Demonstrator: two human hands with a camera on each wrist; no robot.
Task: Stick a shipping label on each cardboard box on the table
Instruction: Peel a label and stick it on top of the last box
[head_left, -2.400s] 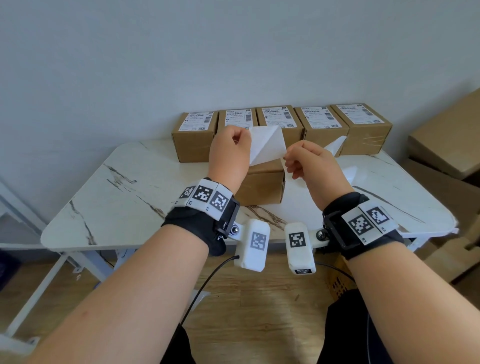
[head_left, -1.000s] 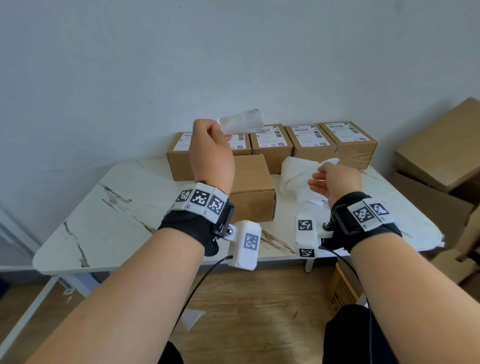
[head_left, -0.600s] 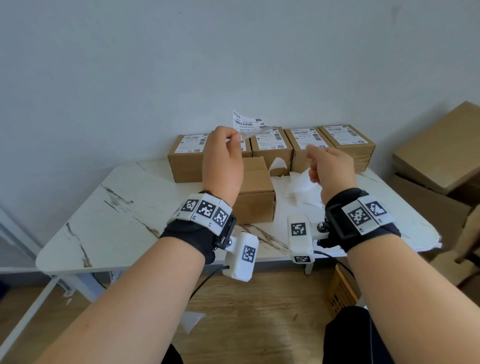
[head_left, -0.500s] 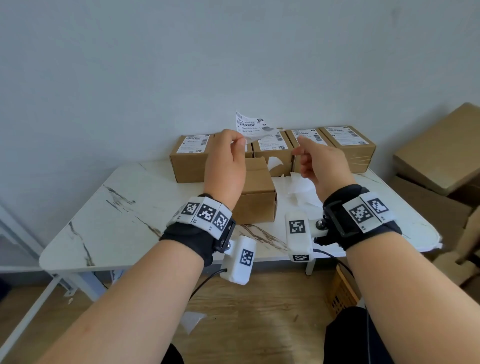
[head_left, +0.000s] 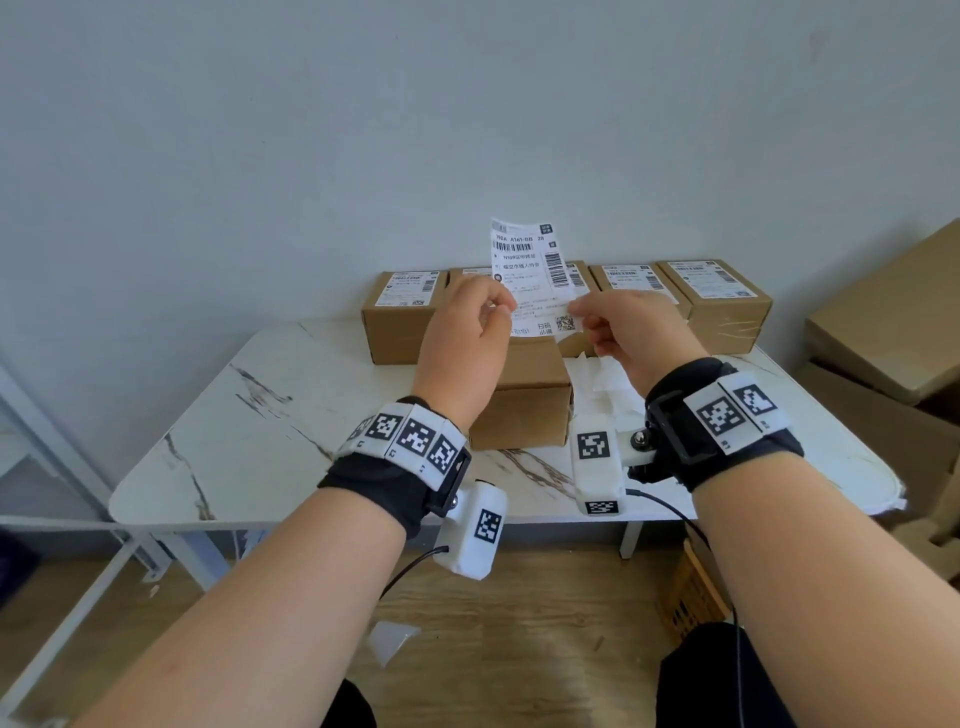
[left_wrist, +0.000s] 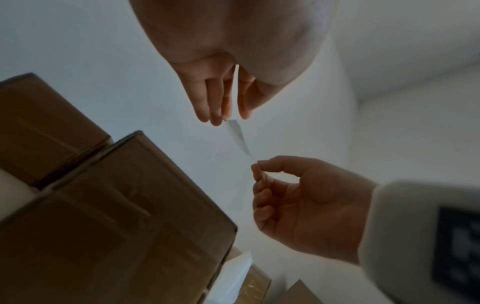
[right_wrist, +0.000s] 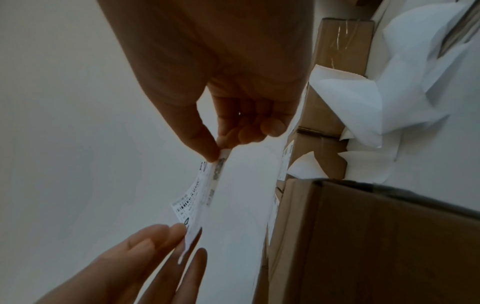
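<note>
label (head_left: 530, 275) — "190A A161-BB" | pinched: left hand (head_left: 460, 348), right hand (head_left: 631, 332)

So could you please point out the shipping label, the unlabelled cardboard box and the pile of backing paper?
shipping label (head_left: 524, 260): head view, printed face.
unlabelled cardboard box (head_left: 524, 415): head view, front side.
pile of backing paper (head_left: 605, 384): head view, top sheet.

Crumpled white backing paper (head_left: 605, 382) is lying on the marble tabletop (head_left: 270, 431). Large brown cartons (head_left: 893, 332) are standing at right, and a paper scrap (head_left: 390, 640) is lying on the wooden floor (head_left: 519, 644).
</note>
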